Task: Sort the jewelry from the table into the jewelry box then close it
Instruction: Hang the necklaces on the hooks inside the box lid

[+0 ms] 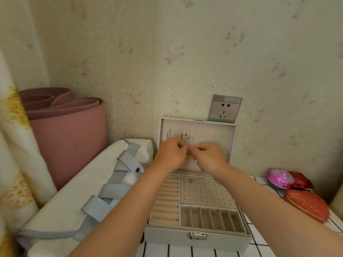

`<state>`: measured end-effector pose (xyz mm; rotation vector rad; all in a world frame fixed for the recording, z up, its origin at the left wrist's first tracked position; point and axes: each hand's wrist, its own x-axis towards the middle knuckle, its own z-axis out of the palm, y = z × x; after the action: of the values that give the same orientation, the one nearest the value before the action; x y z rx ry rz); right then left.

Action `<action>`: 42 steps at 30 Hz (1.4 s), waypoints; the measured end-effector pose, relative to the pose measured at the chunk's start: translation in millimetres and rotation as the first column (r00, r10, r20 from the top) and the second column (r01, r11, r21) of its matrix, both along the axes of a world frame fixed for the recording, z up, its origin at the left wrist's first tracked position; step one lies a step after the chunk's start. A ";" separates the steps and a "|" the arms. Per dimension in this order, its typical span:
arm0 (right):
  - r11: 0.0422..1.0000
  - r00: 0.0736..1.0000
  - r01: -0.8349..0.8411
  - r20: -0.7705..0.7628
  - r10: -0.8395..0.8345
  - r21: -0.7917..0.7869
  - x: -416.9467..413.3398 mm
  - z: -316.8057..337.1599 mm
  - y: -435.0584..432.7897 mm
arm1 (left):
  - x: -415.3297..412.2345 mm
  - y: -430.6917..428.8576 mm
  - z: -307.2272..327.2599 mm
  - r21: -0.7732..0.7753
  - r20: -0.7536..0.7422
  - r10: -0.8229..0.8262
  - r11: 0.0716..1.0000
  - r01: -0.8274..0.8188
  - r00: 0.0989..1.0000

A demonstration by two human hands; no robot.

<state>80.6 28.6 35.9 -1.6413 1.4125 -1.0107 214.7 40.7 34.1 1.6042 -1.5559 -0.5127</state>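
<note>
Head view is showing left hand (pixel 171 154) and right hand (pixel 207 156) pinching a piece too small to make out by the lid (pixel 220 135), likely risking tangling hung chains (pixel 182 138).

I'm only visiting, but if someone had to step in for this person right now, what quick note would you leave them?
Left hand and right hand: fingers curled, fingertips nearly meeting in front of the upright lid. What they pinch is too fine to see.
Jewelry box: open on the table.
Done: a few gold pieces hang on the lid's hooks, and one small piece sits on the perforated panel.
Ring rolls and divided slots hold nothing visible.
Left: probably hang the current piece, sort any remaining jewelry, then shut the lid.
</note>
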 end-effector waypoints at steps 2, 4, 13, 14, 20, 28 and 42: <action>0.988 0.991 -0.062 0.123 0.045 0.140 0.6 1.2 8.8 | 2.5 8.4 -1.8 0.021 -0.039 -0.041 0.999 0.042 0.998; 0.961 0.971 -0.109 0.234 0.049 0.253 0.4 3.1 14.5 | 5.6 15.9 -3.2 0.056 -0.088 -0.111 0.992 0.116 0.990; 0.953 0.977 -0.106 0.207 0.047 0.283 -1.4 11.5 29.1 | 12.1 38.9 6.3 0.214 -0.010 -0.310 0.928 0.304 0.951; 0.955 0.979 -0.096 0.198 0.040 0.280 -2.2 14.1 30.4 | 12.1 39.6 5.7 0.226 0.020 -0.293 0.932 0.281 0.956; 0.982 0.993 -0.032 0.117 0.010 0.187 -11.7 29.7 39.9 | -1.5 36.7 -3.7 0.226 -0.030 -0.238 0.944 0.239 0.971; 0.990 0.997 -0.052 0.061 0.044 0.130 -22.1 37.8 43.7 | -19.2 44.1 3.1 0.240 -0.285 -0.239 0.920 0.310 0.928; 0.988 0.996 -0.066 0.066 0.057 0.141 -22.8 30.3 42.7 | -9.5 52.4 9.3 0.211 -0.330 -0.260 0.917 0.339 0.908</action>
<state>57.7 71.3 66.3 -1.5264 1.3534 -0.8963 205.3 93.1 43.4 1.3968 -1.5580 -1.1222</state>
